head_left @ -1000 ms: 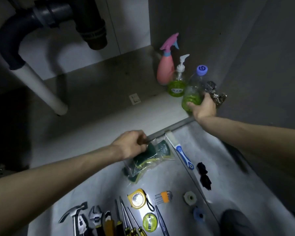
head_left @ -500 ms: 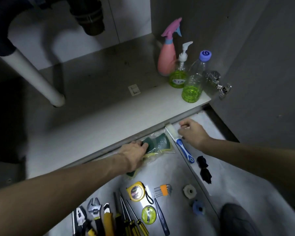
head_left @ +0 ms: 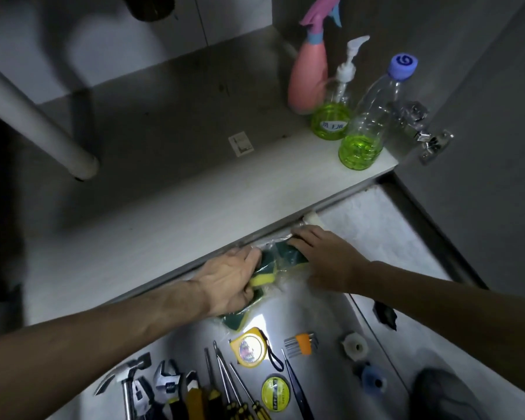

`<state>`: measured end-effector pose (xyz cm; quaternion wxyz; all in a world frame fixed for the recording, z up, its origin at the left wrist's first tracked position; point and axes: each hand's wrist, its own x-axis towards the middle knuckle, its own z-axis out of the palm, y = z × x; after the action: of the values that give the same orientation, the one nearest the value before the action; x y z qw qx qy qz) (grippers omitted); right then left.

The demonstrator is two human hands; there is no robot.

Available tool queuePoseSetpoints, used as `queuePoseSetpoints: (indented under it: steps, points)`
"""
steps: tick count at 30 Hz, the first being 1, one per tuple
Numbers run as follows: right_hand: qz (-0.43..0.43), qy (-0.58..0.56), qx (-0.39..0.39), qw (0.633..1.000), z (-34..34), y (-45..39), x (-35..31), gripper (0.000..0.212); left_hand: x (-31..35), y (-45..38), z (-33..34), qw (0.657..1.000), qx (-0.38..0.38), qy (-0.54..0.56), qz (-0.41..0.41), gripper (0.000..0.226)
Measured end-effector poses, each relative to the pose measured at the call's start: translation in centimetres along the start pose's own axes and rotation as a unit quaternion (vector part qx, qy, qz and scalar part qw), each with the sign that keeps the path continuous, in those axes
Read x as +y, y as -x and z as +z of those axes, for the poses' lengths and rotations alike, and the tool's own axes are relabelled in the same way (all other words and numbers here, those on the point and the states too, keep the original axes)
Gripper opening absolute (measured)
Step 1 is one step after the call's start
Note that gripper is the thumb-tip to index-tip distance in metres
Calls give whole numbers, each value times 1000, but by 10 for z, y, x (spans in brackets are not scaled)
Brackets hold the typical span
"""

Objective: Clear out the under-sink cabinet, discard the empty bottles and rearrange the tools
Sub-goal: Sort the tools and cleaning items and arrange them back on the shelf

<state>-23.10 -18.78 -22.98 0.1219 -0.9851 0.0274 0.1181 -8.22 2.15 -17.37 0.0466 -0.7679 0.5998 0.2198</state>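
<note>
Nearest the camera, on the floor in front of the cabinet, the tools lie in a loose row: a hammer [head_left: 125, 374], wrenches and pliers, screwdrivers [head_left: 225, 386], a yellow tape measure [head_left: 249, 347], a roll of yellow tape [head_left: 278, 393], a set of hex keys [head_left: 300, 344] and two small fittings off to the right. They look sorted but are not yet put back.

Just beyond them, against the cabinet's front edge, both hands meet on a clear plastic pack of sponges [head_left: 273, 268]. The left hand [head_left: 228, 283] grips its near end, fingers curled around the yellow and green pads; the right hand [head_left: 325, 256] lies on its far end, fingers fairly flat, and whether it pinches the wrapper I cannot tell.

Farther in, at the right front corner of the cabinet floor [head_left: 164, 213], stand a clear bottle [head_left: 367, 128] with green liquid, a pump bottle [head_left: 334, 113] and a pink spray bottle [head_left: 308, 77], apparently already returned. The rest of that floor shows only the drain pipe [head_left: 37, 122], so the clearing seems done and the restocking is under way.
</note>
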Motion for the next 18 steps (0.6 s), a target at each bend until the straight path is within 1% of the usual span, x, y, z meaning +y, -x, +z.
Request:
queuePoseSetpoints:
  steps: [2,4,7,9,11,14,16,18]
  points:
    - [13,-7,18,1000,4,1,0,74,-8,1,-2,1000,-5,23,7,38]
    - [2,14,29,999,6,1,2,62,-13,4,-4,999,-8,42,12,32]
    - [-5,6,34,999,4,0,4,50,-9,12,-8,996,23,70,39,22]
    - [-1,-14,37,999,3,2,5,43,1,18,-17,990,68,95,73,18]
    - [8,-46,53,998,3,7,5,40,11,23,-32,979,127,118,111,19]
    - [14,-119,87,989,-7,18,7,45,13,18,-63,949,241,146,138,21]
    - [-11,-149,112,982,-19,27,9,45,5,7,-87,934,302,152,116,17]
    - [-37,-186,143,971,-29,39,12,37,-9,-10,-107,930,336,139,58,16]
